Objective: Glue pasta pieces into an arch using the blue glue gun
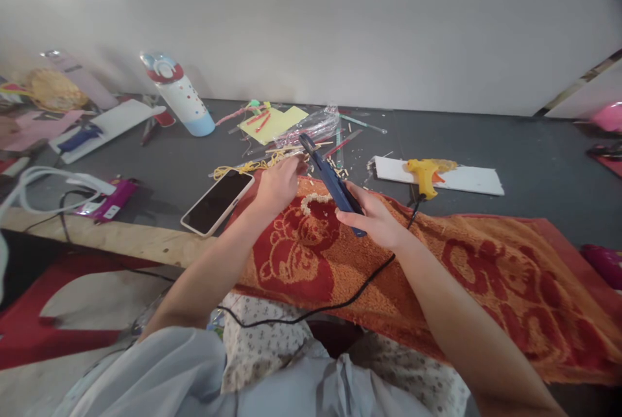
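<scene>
A dark blue phone (333, 180) is held tilted in my right hand (372, 216), above the orange and red towel (359, 268). My left hand (282, 180) is by the towel's back edge, near small pale pieces and yellow strings (233, 169); its fingers are bent together, and what they hold, if anything, is hidden. Between my hands a curved strand of small cream pieces (313, 200) lies on the towel. A second phone (218, 202), with a pale case and black screen, lies left of my left forearm.
A yellow glue gun (425, 174) rests on a white board (479, 179), its black cord crossing the towel. Behind are yellow paper (275, 124), clear plastic (311, 125) and a dotted bottle (184, 100). A purple power strip (114, 200) sits left.
</scene>
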`<state>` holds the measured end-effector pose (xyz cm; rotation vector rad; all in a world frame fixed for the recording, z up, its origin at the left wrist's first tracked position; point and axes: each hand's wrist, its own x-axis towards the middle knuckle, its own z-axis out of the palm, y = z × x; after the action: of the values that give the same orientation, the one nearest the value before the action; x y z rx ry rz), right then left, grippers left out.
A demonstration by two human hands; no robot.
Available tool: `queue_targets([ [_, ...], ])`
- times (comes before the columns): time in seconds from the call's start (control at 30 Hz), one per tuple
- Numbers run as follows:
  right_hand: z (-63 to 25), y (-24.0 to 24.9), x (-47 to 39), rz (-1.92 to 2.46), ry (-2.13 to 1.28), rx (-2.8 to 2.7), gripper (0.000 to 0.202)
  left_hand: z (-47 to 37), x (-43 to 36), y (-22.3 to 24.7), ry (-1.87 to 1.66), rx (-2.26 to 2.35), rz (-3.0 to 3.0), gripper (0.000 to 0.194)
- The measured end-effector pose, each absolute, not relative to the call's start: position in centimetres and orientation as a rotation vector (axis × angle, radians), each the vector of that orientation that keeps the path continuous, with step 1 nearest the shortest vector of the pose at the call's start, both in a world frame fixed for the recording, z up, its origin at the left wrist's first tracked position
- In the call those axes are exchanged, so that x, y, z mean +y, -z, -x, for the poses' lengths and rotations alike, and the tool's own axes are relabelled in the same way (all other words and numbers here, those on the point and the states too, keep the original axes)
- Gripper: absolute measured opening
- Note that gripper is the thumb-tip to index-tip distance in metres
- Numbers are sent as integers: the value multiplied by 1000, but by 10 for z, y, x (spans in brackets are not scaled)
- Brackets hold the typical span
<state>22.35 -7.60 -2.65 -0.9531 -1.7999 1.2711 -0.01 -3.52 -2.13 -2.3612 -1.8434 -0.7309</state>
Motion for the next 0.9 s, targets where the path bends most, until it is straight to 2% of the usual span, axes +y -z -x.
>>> queue_targets([
  [0.2,-225,32,-74,924,-1309,-1800,54,3,-32,21,799,-1760,2431,21],
  [0.5,-222,40,-72,937,-1319,-1779,47,9,-28,20,680,-1712,2452,31],
  [0.73,-219,46,-71,966,-1398,-1706,55,6,-29,23,665,-1748,2404,34],
  [0.9,-221,44,-70,977,-1400,-1726,52,10,-26,26,622,-1667,2415,42],
])
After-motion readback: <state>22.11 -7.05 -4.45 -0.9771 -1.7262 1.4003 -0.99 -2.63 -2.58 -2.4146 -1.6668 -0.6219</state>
